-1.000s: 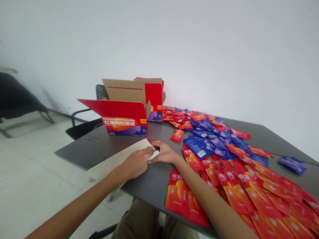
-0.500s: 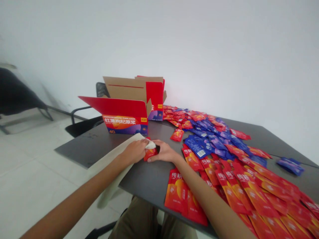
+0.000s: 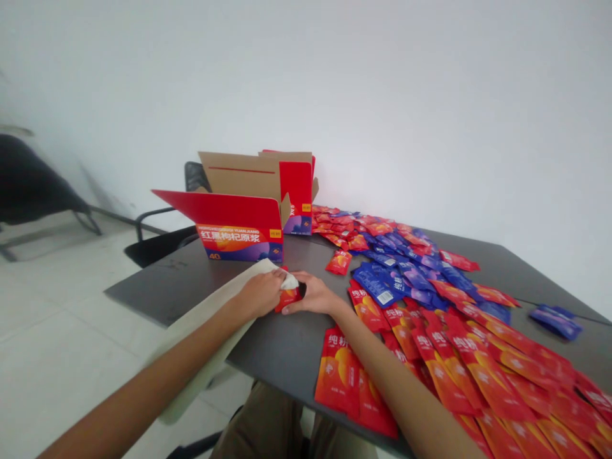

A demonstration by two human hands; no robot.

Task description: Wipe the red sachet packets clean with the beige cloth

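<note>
The left hand [image 3: 262,294] pinches a corner of a cream cloth [image 3: 258,268], its fingers bunching the fabric over a red pouch [image 3: 287,298]. The right hand [image 3: 313,294] grasps that pouch from its right side, thumb along the near edge and fingers curved over the far edge, with a dark gap inside the grip. The pouch is on the grey counter [image 3: 282,357], between the two hands and partly covered by them and the cloth. From there the cloth trails left and toward the near side, under the left forearm and over the counter's edge.

Just right of the right forearm, a spread of red-and-orange pouches [image 3: 473,363] overlaps across the near right; a few more lie at the near edge, left of that forearm. Beyond them, blue pouches [image 3: 380,284] mix with red ones in a heap reaching the far side. A lone red pouch [image 3: 339,262] lies just left of the heap, and a blue packet [image 3: 557,320] sits apart at the far right.

Past the left hand stands an open front carton [image 3: 241,242], flaps raised, with a second carton [image 3: 299,204] behind it. A black chair [image 3: 165,245] stands beyond the counter's left edge.
</note>
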